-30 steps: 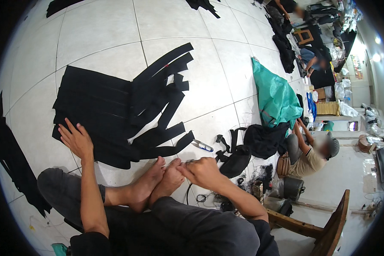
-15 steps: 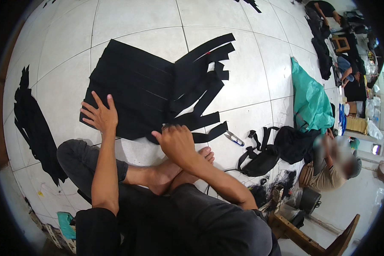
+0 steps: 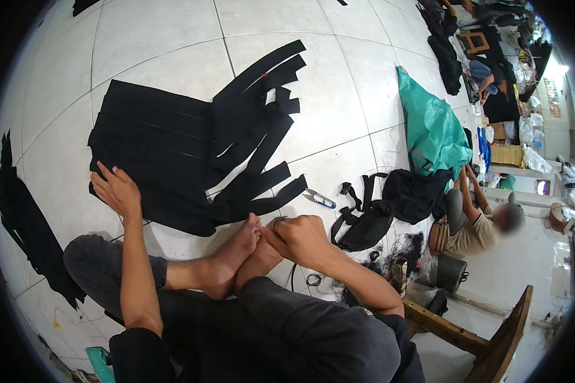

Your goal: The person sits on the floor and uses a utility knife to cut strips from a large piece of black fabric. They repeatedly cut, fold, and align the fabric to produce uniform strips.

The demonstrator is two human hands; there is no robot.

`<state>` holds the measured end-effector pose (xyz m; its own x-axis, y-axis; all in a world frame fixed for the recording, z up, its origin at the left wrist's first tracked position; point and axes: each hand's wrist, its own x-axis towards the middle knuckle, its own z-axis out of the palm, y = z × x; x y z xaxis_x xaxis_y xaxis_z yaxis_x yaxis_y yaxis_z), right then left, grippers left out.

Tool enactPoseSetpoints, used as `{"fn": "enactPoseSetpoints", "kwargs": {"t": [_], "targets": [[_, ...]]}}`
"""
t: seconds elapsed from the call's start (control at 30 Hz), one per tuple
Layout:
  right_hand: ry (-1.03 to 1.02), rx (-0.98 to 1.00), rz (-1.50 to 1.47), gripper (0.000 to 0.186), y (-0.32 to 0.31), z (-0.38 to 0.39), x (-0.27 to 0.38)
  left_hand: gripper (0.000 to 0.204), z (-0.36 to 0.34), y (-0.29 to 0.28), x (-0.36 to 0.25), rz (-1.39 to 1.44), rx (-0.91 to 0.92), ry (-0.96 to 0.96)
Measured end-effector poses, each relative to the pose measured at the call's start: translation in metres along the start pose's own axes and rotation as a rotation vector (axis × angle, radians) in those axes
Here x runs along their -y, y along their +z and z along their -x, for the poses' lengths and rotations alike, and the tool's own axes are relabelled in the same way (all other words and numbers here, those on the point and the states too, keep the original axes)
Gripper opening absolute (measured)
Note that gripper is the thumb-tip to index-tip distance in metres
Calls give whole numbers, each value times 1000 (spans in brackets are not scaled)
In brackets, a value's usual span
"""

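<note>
A black fabric piece lies on the tiled floor in front of me, its right end cut into several loose strips. My left hand rests on its near left edge, fingers stretched out and slightly spread. Off the cloth, beside my bare feet, is my right hand with its fingers curled closed. Something small and dark shows at its fingers, too little to name. A pair of thread snips with blue on its handle lies just right of the strips.
Another black cut cloth lies at far left. To the right are a black waist bag, dark cloth and a green sheet. A person sits beyond, near a wooden stool. Others work at the far right.
My right hand has left the cloth's near edge and moved toward me and right, beside my feet. My left hand stays on the cloth. The whole view has shifted.
</note>
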<state>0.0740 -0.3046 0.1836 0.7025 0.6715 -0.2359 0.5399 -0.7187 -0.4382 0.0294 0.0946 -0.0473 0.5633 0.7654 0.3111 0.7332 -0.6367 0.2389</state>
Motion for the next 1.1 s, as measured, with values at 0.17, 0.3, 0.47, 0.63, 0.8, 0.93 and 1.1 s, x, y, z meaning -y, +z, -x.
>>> {"fn": "enactPoseSetpoints", "kwargs": {"t": [0.17,0.3,0.47,0.63,0.8,0.93,1.1], "targets": [[-9,40,47,41,-9,24,-26,75,-5,-10,-13,-260,88,-70],[-157,200,-108,42,25,17,-16,76,-7,-16,-14,-288,125,-83],[-230,43,-978,39,83,-31,54,55,3,-40,-31,140,-6,56],[-142,-286,286,46,105,-86,57,74,6,-41,-30,-190,230,-48],[-120,-205,-51,48,69,-78,46,66,7,-15,2,80,71,30],[-57,-138,-352,40,48,-70,27,61,4,-38,-28,-172,205,-67],[-57,-136,-129,39,48,-65,37,58,-1,-28,-8,22,140,-9]]}}
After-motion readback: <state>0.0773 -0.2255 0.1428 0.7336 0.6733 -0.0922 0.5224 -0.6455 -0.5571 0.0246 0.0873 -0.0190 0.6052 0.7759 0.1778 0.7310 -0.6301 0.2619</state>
